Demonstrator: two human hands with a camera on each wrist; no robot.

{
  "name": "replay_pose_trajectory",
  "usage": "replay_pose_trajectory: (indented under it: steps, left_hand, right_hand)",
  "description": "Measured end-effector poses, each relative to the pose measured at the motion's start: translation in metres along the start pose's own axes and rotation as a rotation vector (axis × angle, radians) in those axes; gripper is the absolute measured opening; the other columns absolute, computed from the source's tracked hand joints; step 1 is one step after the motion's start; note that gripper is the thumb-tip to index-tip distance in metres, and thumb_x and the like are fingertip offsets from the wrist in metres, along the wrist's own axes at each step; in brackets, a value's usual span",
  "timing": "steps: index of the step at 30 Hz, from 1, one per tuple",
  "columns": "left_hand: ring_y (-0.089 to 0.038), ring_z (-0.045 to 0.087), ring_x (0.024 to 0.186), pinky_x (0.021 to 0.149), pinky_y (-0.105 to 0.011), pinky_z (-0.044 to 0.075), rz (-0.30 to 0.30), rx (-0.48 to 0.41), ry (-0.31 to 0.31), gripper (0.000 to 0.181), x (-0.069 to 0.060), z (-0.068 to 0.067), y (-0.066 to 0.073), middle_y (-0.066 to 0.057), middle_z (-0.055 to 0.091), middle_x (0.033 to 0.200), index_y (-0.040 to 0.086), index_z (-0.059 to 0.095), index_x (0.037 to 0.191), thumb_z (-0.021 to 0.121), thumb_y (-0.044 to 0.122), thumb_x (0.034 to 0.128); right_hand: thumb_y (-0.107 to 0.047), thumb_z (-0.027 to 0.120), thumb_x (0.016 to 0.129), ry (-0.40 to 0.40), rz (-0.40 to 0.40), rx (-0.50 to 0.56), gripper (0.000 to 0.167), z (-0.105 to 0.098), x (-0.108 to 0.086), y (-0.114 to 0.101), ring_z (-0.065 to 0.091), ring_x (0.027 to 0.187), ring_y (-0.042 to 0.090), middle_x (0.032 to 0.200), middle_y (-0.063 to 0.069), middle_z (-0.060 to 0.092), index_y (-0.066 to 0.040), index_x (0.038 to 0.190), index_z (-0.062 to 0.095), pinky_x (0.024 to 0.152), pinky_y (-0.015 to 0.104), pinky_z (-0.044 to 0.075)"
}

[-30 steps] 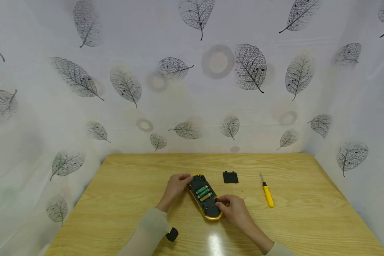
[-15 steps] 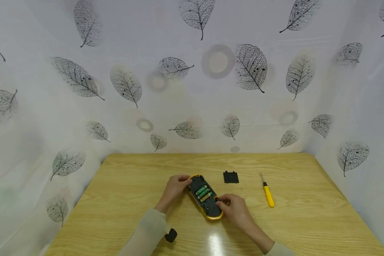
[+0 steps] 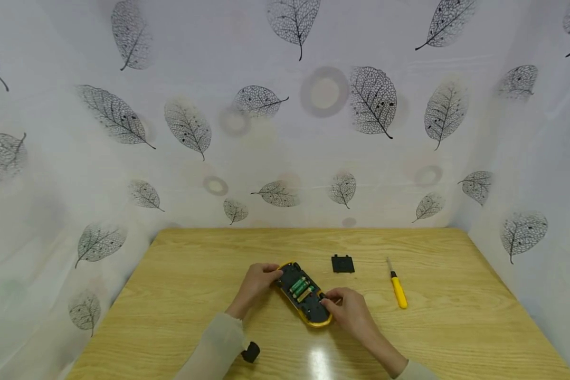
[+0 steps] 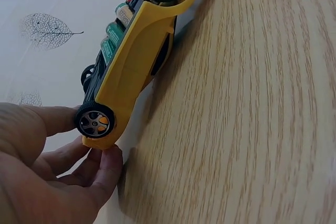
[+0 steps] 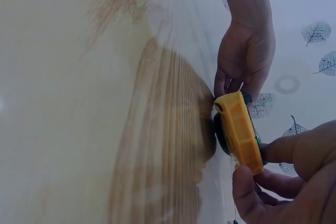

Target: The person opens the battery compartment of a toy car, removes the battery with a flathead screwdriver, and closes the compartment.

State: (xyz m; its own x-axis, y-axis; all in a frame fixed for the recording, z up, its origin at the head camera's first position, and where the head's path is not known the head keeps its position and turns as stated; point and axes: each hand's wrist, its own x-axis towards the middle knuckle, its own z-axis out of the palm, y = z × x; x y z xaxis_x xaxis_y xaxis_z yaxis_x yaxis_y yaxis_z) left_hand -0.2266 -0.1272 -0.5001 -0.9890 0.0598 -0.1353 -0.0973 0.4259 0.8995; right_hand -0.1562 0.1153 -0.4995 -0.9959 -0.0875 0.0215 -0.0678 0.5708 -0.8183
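A yellow toy car [image 3: 319, 312] lies upside down, black underside up, with three green and tan batteries [image 3: 299, 285] in its uncovered compartment. My left hand [image 3: 256, 283] pinches the car's far left end. In the left wrist view, the thumb and fingers of that hand [image 4: 58, 177] close round the end beside a wheel [image 4: 95, 120]. At the near right end my right hand [image 3: 352, 312] grips the car by its side. The right wrist view shows my right thumb and fingers [image 5: 299, 182] on either side of the yellow body [image 5: 239, 129].
On the wooden table [image 3: 195, 285], a black battery cover [image 3: 343, 264] lies beyond the car. Right of it is a screwdriver [image 3: 398, 291] with a yellow handle. A leaf-patterned white curtain [image 3: 285, 158] hangs behind and at both sides.
My left hand has shifted slightly left and nearer, and the car's far end has come a little the same way with it. The right hand has barely moved.
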Motion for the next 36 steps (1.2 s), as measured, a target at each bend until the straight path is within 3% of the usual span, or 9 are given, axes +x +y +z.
replay_pose_trajectory:
  steps: [10,20,26,36]
  left_hand:
    - [-0.033,0.067,0.111,0.091,-0.043,0.057,-0.012,0.015,-0.004,0.034,-0.007,-0.005,0.000,-0.022,0.070,0.121,-0.008,0.071,0.122,0.071,0.016,0.0986]
    - [-0.030,0.066,0.107,0.091,-0.044,0.056,-0.026,0.088,-0.026,0.032,-0.010,-0.011,0.000,-0.018,0.072,0.115,-0.008,0.072,0.117,0.074,0.016,0.0959]
    - [-0.030,0.067,0.105,0.091,-0.044,0.055,0.001,0.085,-0.050,0.030,-0.011,-0.011,-0.003,-0.019,0.072,0.113,-0.010,0.071,0.116,0.074,0.012,0.0958]
    - [-0.025,0.068,0.099,0.085,-0.038,0.057,-0.009,0.067,-0.052,0.030,-0.011,-0.012,-0.003,-0.018,0.073,0.110,-0.010,0.071,0.117,0.074,0.011,0.0955]
  right_hand:
    - [-0.008,0.077,0.092,0.023,0.004,-0.019,0.011,-0.003,0.001,0.000,0.060,0.074,0.012,0.088,0.001,0.071,-0.001,0.101,0.077,0.058,0.024,0.051]
    - [-0.007,0.077,0.092,0.011,-0.004,-0.024,0.012,-0.005,0.000,0.000,0.060,0.075,0.012,0.090,0.002,0.071,-0.001,0.102,0.077,0.059,0.024,0.052]
    - [-0.007,0.078,0.091,-0.009,0.014,-0.007,0.013,-0.004,-0.003,0.001,0.061,0.076,0.013,0.090,0.002,0.070,-0.001,0.102,0.077,0.061,0.024,0.052]
    - [-0.008,0.078,0.091,-0.008,0.005,-0.003,0.013,-0.002,-0.005,0.000,0.061,0.077,0.013,0.089,0.001,0.068,-0.001,0.102,0.076,0.062,0.025,0.053]
